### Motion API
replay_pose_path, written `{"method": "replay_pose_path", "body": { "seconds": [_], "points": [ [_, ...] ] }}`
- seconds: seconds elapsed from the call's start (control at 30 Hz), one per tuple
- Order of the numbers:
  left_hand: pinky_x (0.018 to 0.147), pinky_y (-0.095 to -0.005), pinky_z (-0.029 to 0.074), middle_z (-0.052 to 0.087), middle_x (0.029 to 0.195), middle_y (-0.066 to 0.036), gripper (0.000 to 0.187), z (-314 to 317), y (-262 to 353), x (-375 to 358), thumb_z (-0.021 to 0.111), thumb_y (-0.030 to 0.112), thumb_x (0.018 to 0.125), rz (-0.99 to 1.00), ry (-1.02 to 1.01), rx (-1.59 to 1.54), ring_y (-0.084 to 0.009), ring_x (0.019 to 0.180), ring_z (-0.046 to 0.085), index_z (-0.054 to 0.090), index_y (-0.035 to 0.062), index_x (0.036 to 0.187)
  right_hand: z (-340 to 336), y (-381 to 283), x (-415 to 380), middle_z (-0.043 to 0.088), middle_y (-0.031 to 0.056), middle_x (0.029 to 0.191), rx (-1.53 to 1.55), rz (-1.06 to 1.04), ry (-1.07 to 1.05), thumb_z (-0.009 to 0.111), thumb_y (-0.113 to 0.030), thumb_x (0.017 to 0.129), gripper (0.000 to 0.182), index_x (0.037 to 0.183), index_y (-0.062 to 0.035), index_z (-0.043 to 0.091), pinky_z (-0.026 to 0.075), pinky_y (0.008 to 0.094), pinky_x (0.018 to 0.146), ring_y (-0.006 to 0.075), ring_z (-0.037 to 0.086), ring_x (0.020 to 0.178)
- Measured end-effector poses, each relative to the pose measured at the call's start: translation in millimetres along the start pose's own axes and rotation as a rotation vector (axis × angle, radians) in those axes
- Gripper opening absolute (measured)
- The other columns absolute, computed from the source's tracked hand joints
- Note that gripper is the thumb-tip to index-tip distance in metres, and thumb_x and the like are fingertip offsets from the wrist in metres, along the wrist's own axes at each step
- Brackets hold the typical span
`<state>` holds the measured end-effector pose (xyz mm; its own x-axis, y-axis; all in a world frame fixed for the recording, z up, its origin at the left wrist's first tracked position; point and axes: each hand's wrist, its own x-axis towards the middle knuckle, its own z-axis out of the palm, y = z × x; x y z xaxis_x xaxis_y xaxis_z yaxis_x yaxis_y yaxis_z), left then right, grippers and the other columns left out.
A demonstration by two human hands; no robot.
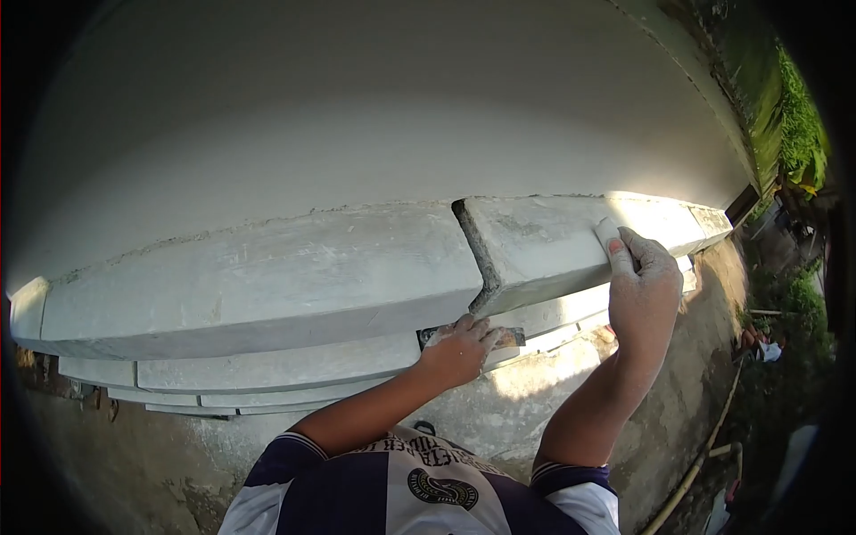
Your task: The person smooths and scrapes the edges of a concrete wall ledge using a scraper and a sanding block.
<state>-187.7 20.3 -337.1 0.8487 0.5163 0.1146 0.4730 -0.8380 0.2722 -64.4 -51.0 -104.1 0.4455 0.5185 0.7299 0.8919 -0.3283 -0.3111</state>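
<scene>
Touching the upper concrete ledge (551, 234), a small pale block (606, 230) is pinched in the dusty fingers of the right hand (646, 267). A dark, angled gap (480, 250) splits the ledge to the block's left. Near the gap's lower end, the left hand (456, 350) lies over a dark rectangular piece (510, 337), fingers loosely spread. A smooth wall (383, 116) adjoins the ledge.

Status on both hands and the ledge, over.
Right hand pinching small pale piece at ledge. Left hand over dark strip, grip unclear. Open joint left of pale piece; nothing visibly blocking right hand.
</scene>
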Motion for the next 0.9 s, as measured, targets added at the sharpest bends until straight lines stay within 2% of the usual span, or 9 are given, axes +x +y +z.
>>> {"method": "replay_pose_path", "body": {
  "seconds": [0.2, 0.3, 0.43, 0.53, 0.67, 0.77, 0.8, 0.87, 0.9],
  "points": [
    [0.112, -0.0538, 0.044, 0.05, 0.149, -0.018, 0.053, 37, -14, 6, 0.058, 0.017, 0.093, 0.103, 0.197, -0.138, -0.0376, 0.138, 0.046, 0.054, 0.0082, 0.145, -2, -76, -41, 0.067, 0.0147, 0.082, 0.125, -0.214, -0.019, 0.068, -0.005, 0.087, 0.019, 0.102, 0.0013, 0.077, 0.052, 0.0404, 0.062, 0.0321, 0.068, 0.071],
    [0.116, -0.0555, 0.039, 0.048, 0.151, -0.019, 0.054, 45, -18, 8, 0.057, 0.016, 0.094, 0.29, 0.542, -0.305, -0.0396, 0.141, 0.043, 0.051, 0.0082, 0.147, 0, -93, -45, 0.064, 0.0133, 0.08, 0.235, -0.326, -0.074, 0.069, -0.004, 0.085, 0.018, 0.101, 0.0001, 0.076, 0.052, 0.0399, 0.063, 0.0317, 0.066, 0.07],
    [0.119, -0.0553, 0.035, 0.047, 0.153, -0.019, 0.059, 28, -9, 5, 0.055, 0.017, 0.095, 0.049, 0.057, -0.065, -0.04, 0.145, 0.04, 0.046, 0.0092, 0.152, -7, -68, -26, 0.066, 0.0167, 0.084, 0.314, -0.225, -0.173, 0.069, -0.008, 0.088, 0.019, 0.102, 0.0032, 0.075, 0.052, 0.0411, 0.069, 0.0344, 0.067, 0.075],
    [0.118, -0.056, 0.035, 0.047, 0.155, -0.018, 0.059, 12, -5, -1, 0.055, 0.019, 0.095, 0.037, 0.003, -0.065, -0.0398, 0.144, 0.041, 0.045, 0.0111, 0.153, -2, -14, 4, 0.071, 0.0166, 0.095, 0.019, -0.027, -0.065, 0.067, -0.013, 0.09, 0.022, 0.105, -0.0002, 0.077, 0.054, 0.0447, 0.08, 0.0359, 0.069, 0.088],
    [0.117, -0.0579, 0.037, 0.05, 0.153, -0.017, 0.056, 17, -5, 1, 0.056, 0.024, 0.098, 0.031, 0.036, 0.005, -0.038, 0.14, 0.046, 0.046, 0.0138, 0.153, 3, 4, 13, 0.071, 0.018, 0.097, 0.025, 0.112, -0.02, 0.067, -0.014, 0.091, 0.023, 0.107, -0.0005, 0.077, 0.053, 0.0452, 0.084, 0.0367, 0.069, 0.091],
    [0.118, -0.0553, 0.035, 0.047, 0.155, -0.018, 0.058, 3, -4, 1, 0.053, 0.02, 0.096, 0.022, -0.056, -0.028, -0.039, 0.145, 0.041, 0.046, 0.012, 0.153, 13, -52, -9, 0.069, 0.0137, 0.091, 0.127, -0.171, -0.088, 0.066, -0.004, 0.081, 0.019, 0.097, -0.0022, 0.077, 0.052, 0.0454, 0.084, 0.0347, 0.067, 0.09],
    [0.119, -0.054, 0.034, 0.046, 0.156, -0.018, 0.059, -2, -2, 1, 0.051, 0.018, 0.095, 0.017, -0.109, -0.044, -0.0398, 0.147, 0.038, 0.045, 0.0113, 0.153, 12, -73, -15, 0.07, 0.0186, 0.091, 0.194, -0.308, -0.089, 0.068, -0.006, 0.087, 0.018, 0.1, 0.0027, 0.076, 0.053, 0.0441, 0.078, 0.0377, 0.068, 0.084],
    [0.12, -0.0538, 0.033, 0.045, 0.156, -0.018, 0.059, 82, -25, 20, 0.051, 0.018, 0.095, -0.045, -0.042, -0.715, -0.0401, 0.147, 0.038, 0.045, 0.0113, 0.153, 12, -87, -20, 0.07, 0.0175, 0.089, 0.355, -0.415, -0.178, 0.07, -0.005, 0.085, 0.017, 0.1, 0.0019, 0.076, 0.053, 0.043, 0.077, 0.0355, 0.068, 0.083],
    [0.12, -0.0537, 0.032, 0.045, 0.156, -0.019, 0.059, 84, -26, 21, 0.051, 0.018, 0.096, -0.05, -0.035, -0.731, -0.0405, 0.147, 0.038, 0.045, 0.0113, 0.154, 10, -89, -19, 0.07, 0.0172, 0.089, 0.407, -0.444, -0.211, 0.07, -0.005, 0.085, 0.017, 0.1, 0.0019, 0.076, 0.053, 0.0426, 0.077, 0.035, 0.068, 0.082]
  ]
}}
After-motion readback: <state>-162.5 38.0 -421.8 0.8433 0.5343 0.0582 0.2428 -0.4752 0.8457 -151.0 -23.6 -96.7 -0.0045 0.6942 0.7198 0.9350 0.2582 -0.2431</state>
